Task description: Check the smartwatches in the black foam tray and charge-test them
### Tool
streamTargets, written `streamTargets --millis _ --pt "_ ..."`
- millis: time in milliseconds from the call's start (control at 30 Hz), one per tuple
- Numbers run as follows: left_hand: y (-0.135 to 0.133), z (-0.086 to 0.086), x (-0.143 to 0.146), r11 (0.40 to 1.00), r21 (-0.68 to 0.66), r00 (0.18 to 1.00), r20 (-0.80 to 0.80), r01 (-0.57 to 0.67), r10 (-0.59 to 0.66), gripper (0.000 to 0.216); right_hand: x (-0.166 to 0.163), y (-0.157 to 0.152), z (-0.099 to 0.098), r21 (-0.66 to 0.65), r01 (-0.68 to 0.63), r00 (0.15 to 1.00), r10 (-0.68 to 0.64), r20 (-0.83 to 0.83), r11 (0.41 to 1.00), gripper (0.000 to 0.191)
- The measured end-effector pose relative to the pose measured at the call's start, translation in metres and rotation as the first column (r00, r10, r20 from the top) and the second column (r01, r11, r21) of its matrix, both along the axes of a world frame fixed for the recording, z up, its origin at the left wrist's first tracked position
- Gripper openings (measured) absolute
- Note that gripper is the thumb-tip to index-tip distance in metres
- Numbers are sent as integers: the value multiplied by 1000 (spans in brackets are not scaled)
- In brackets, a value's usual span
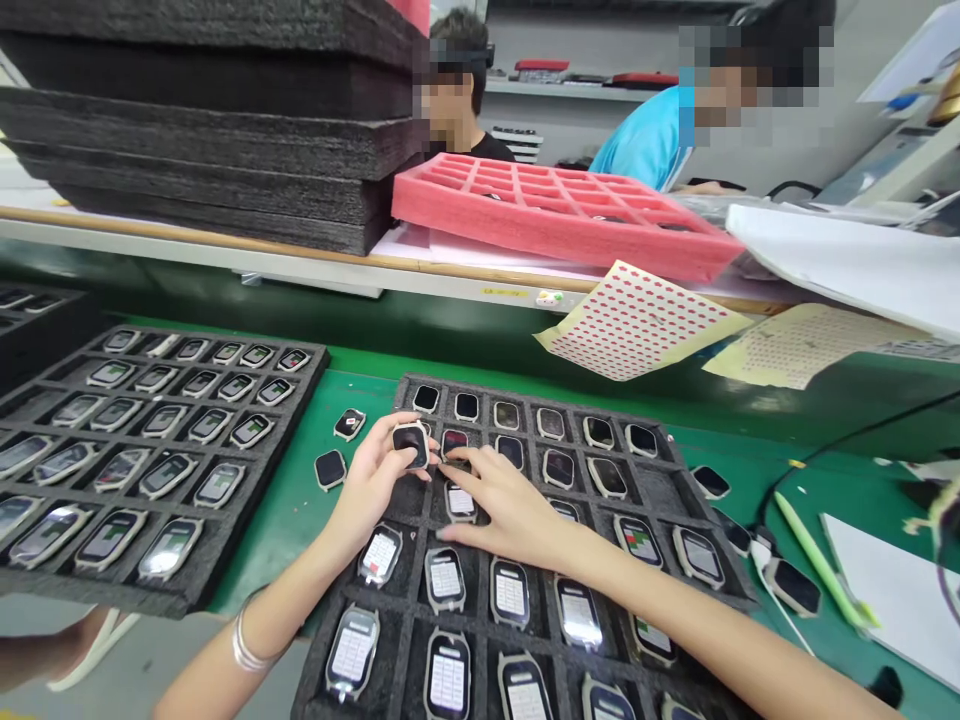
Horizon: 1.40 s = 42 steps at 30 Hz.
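My left hand [381, 465] is closed around a smartwatch case [410, 443] without a strap, its dark screen turned up and my thumb on its lower edge. Just to the right, my right hand [499, 495] reaches over the black foam tray [480, 535] with its fingers apart. Its fingertips are close to a watch [454, 444] in an upper slot; whether they touch it I cannot tell. Below the palm sits a watch with a lit white screen [460, 500]. The tray's upper rows hold mostly dark screens, while many lower ones are lit.
Another foam tray of watches [169, 420] lies at left. Loose watches [330, 468] rest between the trays, others [795, 585] at right beside a cable and a green pen [817, 560]. Stacked black foam [225, 130] and a red foam tray [555, 215] occupy the shelf; two people are behind.
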<state>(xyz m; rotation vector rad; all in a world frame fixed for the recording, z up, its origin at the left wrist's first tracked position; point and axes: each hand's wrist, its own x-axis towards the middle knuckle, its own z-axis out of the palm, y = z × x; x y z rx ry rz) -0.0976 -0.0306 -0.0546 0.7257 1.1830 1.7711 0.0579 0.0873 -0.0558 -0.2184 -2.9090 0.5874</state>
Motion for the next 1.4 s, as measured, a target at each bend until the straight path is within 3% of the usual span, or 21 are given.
streamTargets --millis 133,333,467,667,733,800,867,933,1033,1267,1400 --pt "1 -2 -3 995 6 994 -55 -96 96 31 -37 14 3 57 -21 1000 22 -12 998 28" --pt "4 -6 -5 993 -39 968 -230 -116 104 35 -88 13 -18 -12 142 990 -142 -19 990 14" --pt "2 -5 -2 989 -17 949 -283 -148 137 37 -89 13 -19 -157 201 972 -216 -87 967 12" --pt "-3 -2 7 989 4 918 -372 -146 137 33 -60 16 -4 -429 46 970 -143 -196 902 4" --pt "-4 -3 9 993 -21 893 -440 -114 93 34 -49 15 1 -612 50 960 -208 -190 789 9" --pt "-5 -4 11 996 -68 868 -496 -59 18 36 -38 16 5 -826 72 946 -300 -121 559 18" --pt "-4 -6 12 995 -92 843 -537 -37 -18 39 -28 17 9 -943 97 940 -340 -18 319 28" --pt "-4 -8 12 995 -92 824 -566 -51 -10 42 -19 18 12 -971 115 945 -323 42 211 34" --pt "-3 -9 12 994 -91 820 -572 -61 -2 47 -8 18 14 -984 87 954 -299 38 153 44" --pt "-2 -10 15 997 -74 848 -529 -8 -33 49 1 14 7 -990 -2 948 -316 -47 142 44" --pt "-2 -11 16 995 -102 866 -495 13 -62 49 5 14 11 -997 -38 963 -264 -53 60 52"
